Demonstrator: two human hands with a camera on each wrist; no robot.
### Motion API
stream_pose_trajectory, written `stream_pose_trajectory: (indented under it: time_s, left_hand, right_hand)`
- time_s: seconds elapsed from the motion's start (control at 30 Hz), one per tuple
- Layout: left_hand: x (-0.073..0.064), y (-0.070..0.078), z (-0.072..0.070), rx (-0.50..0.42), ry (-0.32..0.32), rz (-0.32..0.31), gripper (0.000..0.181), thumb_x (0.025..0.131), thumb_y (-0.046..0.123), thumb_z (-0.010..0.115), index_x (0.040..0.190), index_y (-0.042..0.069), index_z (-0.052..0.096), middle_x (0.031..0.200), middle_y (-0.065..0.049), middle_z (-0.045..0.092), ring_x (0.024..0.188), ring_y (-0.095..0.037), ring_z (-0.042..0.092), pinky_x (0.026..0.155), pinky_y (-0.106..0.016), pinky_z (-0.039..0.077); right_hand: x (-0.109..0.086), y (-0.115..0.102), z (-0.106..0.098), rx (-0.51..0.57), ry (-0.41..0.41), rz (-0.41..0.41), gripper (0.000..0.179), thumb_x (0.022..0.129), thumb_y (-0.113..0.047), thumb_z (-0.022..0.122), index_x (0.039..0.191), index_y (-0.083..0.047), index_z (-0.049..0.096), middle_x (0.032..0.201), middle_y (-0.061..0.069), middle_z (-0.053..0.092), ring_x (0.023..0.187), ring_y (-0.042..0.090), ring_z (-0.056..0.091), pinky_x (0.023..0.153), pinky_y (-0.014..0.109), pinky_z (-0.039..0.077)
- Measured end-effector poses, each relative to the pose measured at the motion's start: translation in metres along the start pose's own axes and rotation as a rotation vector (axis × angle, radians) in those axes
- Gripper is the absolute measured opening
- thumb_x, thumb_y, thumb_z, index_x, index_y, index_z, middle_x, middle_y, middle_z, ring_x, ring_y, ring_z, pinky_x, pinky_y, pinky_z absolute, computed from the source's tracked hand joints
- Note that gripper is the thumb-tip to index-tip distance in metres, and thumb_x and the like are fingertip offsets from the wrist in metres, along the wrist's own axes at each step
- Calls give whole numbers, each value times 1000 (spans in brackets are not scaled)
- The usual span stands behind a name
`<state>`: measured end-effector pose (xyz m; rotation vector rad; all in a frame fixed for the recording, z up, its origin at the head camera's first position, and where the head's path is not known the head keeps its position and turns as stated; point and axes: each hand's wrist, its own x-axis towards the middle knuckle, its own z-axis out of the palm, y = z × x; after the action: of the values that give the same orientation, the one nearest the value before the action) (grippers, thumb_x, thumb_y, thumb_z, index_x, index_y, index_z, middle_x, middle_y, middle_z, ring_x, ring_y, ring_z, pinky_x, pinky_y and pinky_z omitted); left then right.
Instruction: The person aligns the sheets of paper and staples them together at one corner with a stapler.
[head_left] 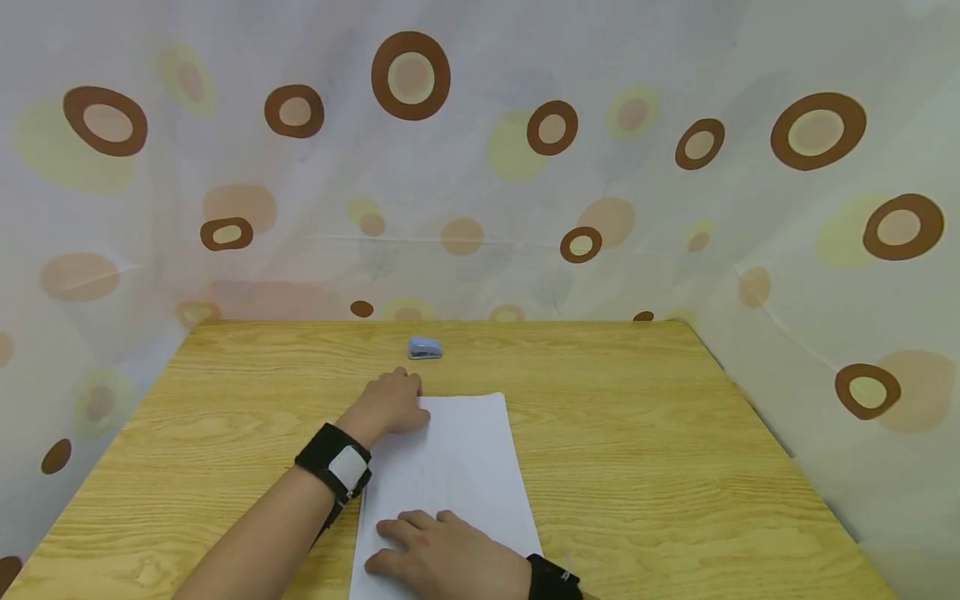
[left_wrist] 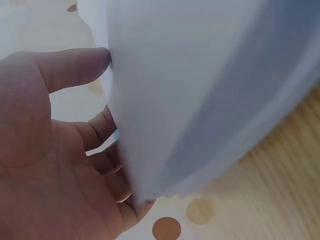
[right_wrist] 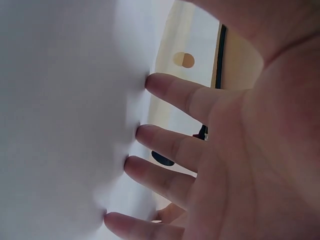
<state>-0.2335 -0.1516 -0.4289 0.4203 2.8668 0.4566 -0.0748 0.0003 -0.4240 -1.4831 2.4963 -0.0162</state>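
White paper (head_left: 465, 450) lies lengthwise on the wooden table, and its left edge shows more than one layer. At its far left corner rests my left hand (head_left: 392, 402), thumb over the sheet and fingers along the edge. The left wrist view shows that thumb (left_wrist: 82, 67) and the fingertips meeting the paper (left_wrist: 165, 90). On the near part of the sheet my right hand (head_left: 450, 554) lies spread, palm down. Its fingers (right_wrist: 170, 145) press their tips against the paper (right_wrist: 60, 120) in the right wrist view, with nothing held.
A small light-blue stapler (head_left: 425, 347) stands beyond the paper, near the back of the table (head_left: 637, 433). A patterned cloth (head_left: 480, 183) hangs behind the table and along both sides. Each wrist wears a black strap.
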Motion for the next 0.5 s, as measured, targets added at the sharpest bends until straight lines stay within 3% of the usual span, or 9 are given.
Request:
stream_pose_trajectory:
  time_s: [0.23,0.5]
  left_hand:
    - [1,-3,4,-56,-1,-13,33,93,22,70,120,3,66,106,-15,73,88,-27,60,101,-55,45]
    - [3,-3,14,-43,3,5,35,93,13,71,128,7,65,116,-12,73,98,-27,61,104,-53,40]
  right_hand:
    - [1,-1,-2,4,2,-10,57,97,-67,59,144,-37,57,154,-5,53,137,12,55,91,28,55]
    - [1,-2,-2,-30,36,-5,57,96,-70,58,142,-36,58,152,-5,54,136,13,55,90,29,56]
